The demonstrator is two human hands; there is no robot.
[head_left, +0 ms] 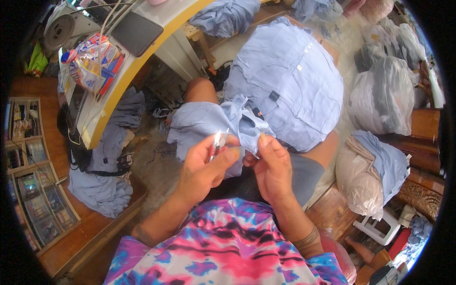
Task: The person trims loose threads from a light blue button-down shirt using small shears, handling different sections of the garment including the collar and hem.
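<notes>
My left hand (202, 164) is closed around a pair of thread snips (217, 138) with red grips and bright metal blades pointing up and away from me. In my right hand (274, 166), thumb and fingers pinch the edge of a light blue garment (197, 124), just right of the blades. The garment drapes over my lap, and a loop-like opening with a small dark label shows near my fingers. Beyond it, a large heap of light blue garments (285, 80) rests against my right leg. Whether the blades touch the cloth, I cannot tell.
To the left curves a white table (156, 19) with a yellow edge, bearing a dark flat device (137, 33) and a colourful packet (95, 66). More blue clothes (102, 192) lie below it. Stuffed plastic bags (384, 97) and a white stool (380, 230) stand at right.
</notes>
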